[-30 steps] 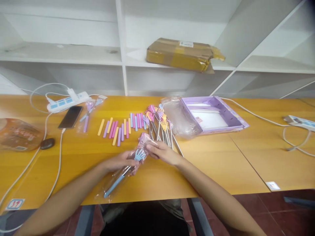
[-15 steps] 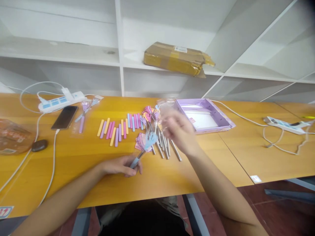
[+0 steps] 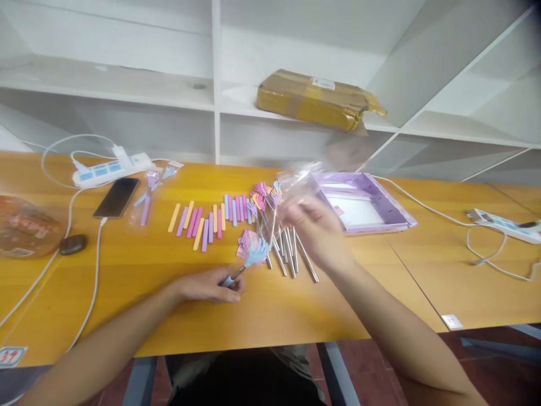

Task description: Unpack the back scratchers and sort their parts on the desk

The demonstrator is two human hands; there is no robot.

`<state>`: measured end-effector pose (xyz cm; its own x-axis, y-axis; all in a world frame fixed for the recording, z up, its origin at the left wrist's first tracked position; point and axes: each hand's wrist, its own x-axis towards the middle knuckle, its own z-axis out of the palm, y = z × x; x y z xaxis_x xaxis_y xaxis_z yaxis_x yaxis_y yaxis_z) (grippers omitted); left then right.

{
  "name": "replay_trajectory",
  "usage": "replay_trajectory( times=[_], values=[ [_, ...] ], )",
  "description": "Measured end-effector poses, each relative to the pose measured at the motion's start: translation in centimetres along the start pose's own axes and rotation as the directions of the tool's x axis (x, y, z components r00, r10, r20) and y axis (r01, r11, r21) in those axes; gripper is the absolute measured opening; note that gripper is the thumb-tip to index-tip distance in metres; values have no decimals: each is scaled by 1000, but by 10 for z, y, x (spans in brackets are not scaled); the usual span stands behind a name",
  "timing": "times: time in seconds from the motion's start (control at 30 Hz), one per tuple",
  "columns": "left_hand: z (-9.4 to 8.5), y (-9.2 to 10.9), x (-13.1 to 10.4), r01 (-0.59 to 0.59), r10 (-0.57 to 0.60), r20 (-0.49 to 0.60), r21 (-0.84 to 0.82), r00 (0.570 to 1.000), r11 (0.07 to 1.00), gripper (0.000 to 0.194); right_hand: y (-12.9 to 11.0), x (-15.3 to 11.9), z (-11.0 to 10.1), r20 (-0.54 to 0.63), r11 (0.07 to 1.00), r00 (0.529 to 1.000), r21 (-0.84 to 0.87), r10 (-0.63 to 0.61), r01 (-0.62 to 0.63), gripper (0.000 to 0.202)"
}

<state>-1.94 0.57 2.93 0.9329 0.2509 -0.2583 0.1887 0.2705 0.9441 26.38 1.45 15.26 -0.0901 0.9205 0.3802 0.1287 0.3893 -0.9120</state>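
My left hand (image 3: 217,285) is closed round the handle of a blue claw-shaped scratcher (image 3: 256,252), its head pointing up and right. Pinched in my right hand (image 3: 313,225) is a clear plastic bag (image 3: 302,176), held over the table near the purple box. Beneath and left of that hand lie several metal rods (image 3: 291,251) with pink, yellow, purple and blue claw heads (image 3: 264,197). Small pink packets (image 3: 244,243) are partly behind the blue claw. Coloured sleeves (image 3: 203,223) in pink, purple, yellow and blue lie in rows to the left.
A purple open box (image 3: 403,221) stands at the right. Bagged scratchers (image 3: 146,208), a phone (image 3: 116,197), a power strip (image 3: 114,170) and a dark oval object (image 3: 73,244) are at the left. A taped carton (image 3: 313,101) sits on the shelf. Cables cross the table.
The camera view has shifted slightly. The blue scratcher in my left hand has tilted lower. The plastic bag in my right hand shows more clearly and is spread upward.
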Motion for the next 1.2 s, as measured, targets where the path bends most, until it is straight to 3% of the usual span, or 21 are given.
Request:
replay_trajectory(
  times=[0.07,0.17,0.23,0.27,0.3,0.37,0.57,0.63,0.7,0.77,0.83,0.9,0.93,0.97,1.0,1.03,1.1,1.2],
  values=[
    [2,2,1,6,-6,-12,-17,1000,1000,50,21,26,-37,-252,997,964,-37,-81,74,25],
    [4,2,1,12,-16,-40,-89,999,996,51,65,68,-106,-359,969,924,-242,-136,49,25],
    [4,1,1,11,-16,-49,-96,999,995,50,96,85,-141,-350,883,937,-443,-12,-154,24],
    [4,0,0,11,-16,-52,-84,999,996,49,110,90,-153,-349,766,934,-578,81,-282,23],
    [4,0,0,11,-15,-57,-70,998,997,49,122,92,-160,-338,645,928,-676,158,-356,21],
    [2,-1,-1,16,-20,-66,-67,998,998,48,139,93,-166,-326,501,913,-763,246,-407,16],
    [-1,-7,3,19,-41,-83,-253,996,967,52,158,97,-166,-285,396,901,-825,327,-404,15],
    [-1,-8,5,-19,-19,-137,-268,990,963,55,159,98,-168,-314,358,897,-836,311,-417,31],
    [-1,-10,6,-57,4,-231,-226,973,972,56,157,96,-167,-364,337,907,-844,212,-417,50],
    [-1,-10,6,-79,36,-327,-121,944,989,55,150,89,-159,-403,363,913,-844,53,-394,53],
    [-1,-9,4,-76,84,-409,35,909,996,53,137,71,-140,-393,450,919,-826,-29,-339,43],
    [1,-7,3,-33,143,-466,238,873,971,52,115,42,-109,-263,585,963,-774,53,-243,30],
    [2,-5,2,4,179,-472,361,864,932,51,102,23,-90,-100,668,988,-728,121,-155,29],
    [5,-4,2,43,224,-464,498,857,866,48,88,1,-68,104,750,980,-658,169,-59,33],
    [9,-4,2,79,275,-441,633,854,770,44,74,-21,-46,311,817,928,-577,206,12,41],
    [13,-4,3,111,323,-410,747,853,655,39,62,-43,-24,435,861,879,-505,198,55,51],
    [24,-7,5,152,403,-346,885,847,439,27,43,-82,16,502,890,853,-442,141,113,72],
    [41,-16,10,133,456,-243,957,856,259,18,38,-120,55,518,896,856,-380,2,228,85]
  ],
)
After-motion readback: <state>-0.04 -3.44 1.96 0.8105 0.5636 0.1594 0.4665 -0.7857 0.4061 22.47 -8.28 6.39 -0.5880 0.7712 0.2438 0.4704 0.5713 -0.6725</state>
